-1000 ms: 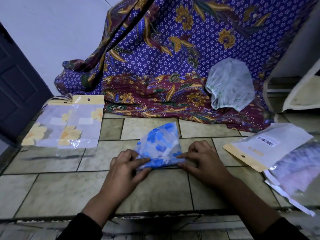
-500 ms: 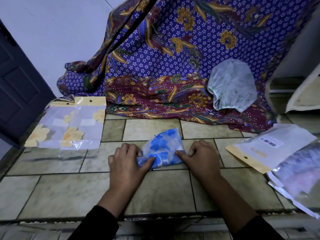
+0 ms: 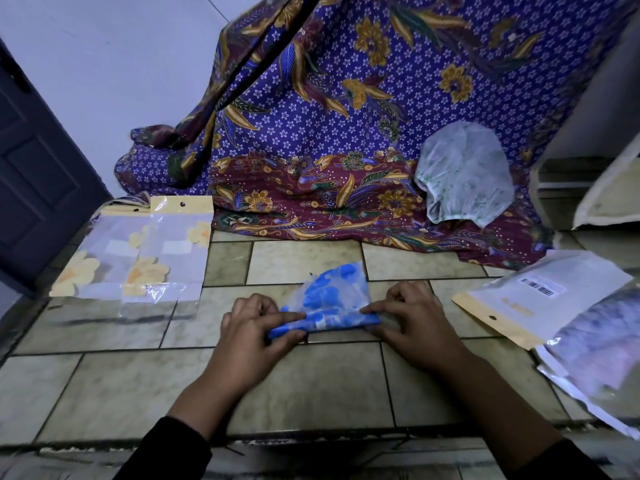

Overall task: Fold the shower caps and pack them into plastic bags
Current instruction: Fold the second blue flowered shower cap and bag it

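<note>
Batik cloth (image 3: pixel 346 116) fills top centre & upper right: purple-blue ground w/ small white star flowers, big gold blooms, dark leaves. Its maroon border band (image 3: pixel 311 202) lies bunched across mid-frame, lower edge resting on the tiled surface (image 3: pixel 311 386). Dark strip (image 3: pixel 256 64) runs diagonally over the cloth from top centre down toward the left. Pale plain wall (image 3: pixel 104 64) upper left; dark panelled door (image 3: pixel 34 168) at left edge. Tiles are beige-green, marbled, w/ dark grout lines; the front edge (image 3: pixel 242 441) along the bottom of the frame looks rough & chipped. At right edge, mid-height, a pale white-rimmed panel (image 3: pixel 609 192) sits tilted; can't tell what it is.
</note>
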